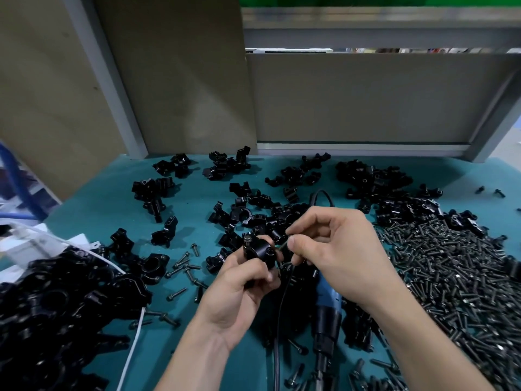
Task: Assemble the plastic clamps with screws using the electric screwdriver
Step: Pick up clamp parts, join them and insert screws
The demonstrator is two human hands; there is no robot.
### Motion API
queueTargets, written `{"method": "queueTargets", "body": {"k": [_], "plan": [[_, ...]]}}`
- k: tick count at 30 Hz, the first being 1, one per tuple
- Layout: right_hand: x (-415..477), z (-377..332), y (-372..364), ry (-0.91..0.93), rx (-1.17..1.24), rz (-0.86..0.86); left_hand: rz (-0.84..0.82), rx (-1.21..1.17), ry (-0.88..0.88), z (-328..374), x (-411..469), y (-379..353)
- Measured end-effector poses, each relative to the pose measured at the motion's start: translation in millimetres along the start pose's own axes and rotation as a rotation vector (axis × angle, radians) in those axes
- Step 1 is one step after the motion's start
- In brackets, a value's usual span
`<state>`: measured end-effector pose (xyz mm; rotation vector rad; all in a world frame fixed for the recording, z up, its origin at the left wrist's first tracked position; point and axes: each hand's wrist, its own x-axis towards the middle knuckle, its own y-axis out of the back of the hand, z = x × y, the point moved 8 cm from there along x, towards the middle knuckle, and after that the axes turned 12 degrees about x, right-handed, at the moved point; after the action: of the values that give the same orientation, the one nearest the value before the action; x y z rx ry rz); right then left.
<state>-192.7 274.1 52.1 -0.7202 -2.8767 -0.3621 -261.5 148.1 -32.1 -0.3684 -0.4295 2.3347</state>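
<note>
Left hand point(239, 289) is up off the teal desk point(98, 210), its grip wrapped round a black plastic clamp point(259, 251). The clamp is glossy and blocky with a rounded body and a round hole in the side facing right. A top screw point(247, 238) stands proud of it. Right hand point(338, 249) is just beside, grip narrow, thumb and forefinger pinching a second dark screw point(283, 245) close to that side hole. Below the right hand, the electric screwdriver point(328, 306), blue and black, lies flat on the desk. A heap of screws point(451, 272) lies to the right, and loose clamp parts point(253, 210) are scattered behind.
</note>
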Motion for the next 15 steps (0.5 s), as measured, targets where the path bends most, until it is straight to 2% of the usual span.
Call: {"method": "queueTargets", "body": {"k": [15], "plan": [[0, 4, -3, -0.028, -0.028, 0.006, 0.109, 0.004, 0.071, -6, 6, 8]]}}
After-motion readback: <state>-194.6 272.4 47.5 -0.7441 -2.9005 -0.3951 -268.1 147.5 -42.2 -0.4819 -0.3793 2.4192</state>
